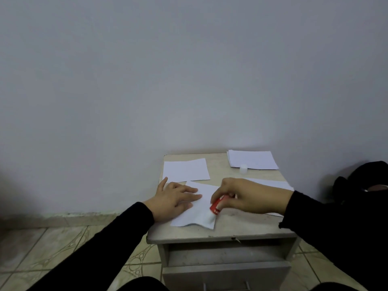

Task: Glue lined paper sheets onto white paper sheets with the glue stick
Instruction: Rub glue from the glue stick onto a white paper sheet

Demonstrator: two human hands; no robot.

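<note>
A white sheet [196,215] lies skewed near the front of the small table [241,227], and its near right corner is curled and wrinkled. My left hand [175,199] rests flat on the sheet's left part, fingers spread. My right hand [247,195] grips a red glue stick [217,205], tilted with its tip down on the sheet's right corner. The glue stick's white cap [243,168] stands at the back of the table.
A single white sheet [185,170] lies at the back left. A stack of sheets [253,159] sits at the back right, and another sheet [273,183] lies under my right forearm. Below the tabletop a drawer [226,276] stands pulled out. A dark bag [361,179] sits at right.
</note>
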